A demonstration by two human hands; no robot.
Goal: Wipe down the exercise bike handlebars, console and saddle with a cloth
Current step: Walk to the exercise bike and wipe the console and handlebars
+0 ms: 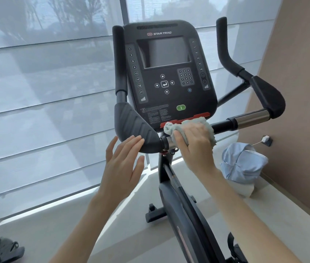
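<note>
the right hand [194, 143] grips the pale cloth [188, 128] around the handlebar [245, 119] bar just below the console [169, 73], the left hand [123, 158] spread flat touching the left pad [135, 128], so the cloth may press the buttons by accident.

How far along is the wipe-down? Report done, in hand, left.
Done: nothing shows as finished. In hand: the right hand grips the cloth on the handlebars just under the console; the left hand is open by the left pad. Left: likely the console, and the saddle, out of view.
</note>
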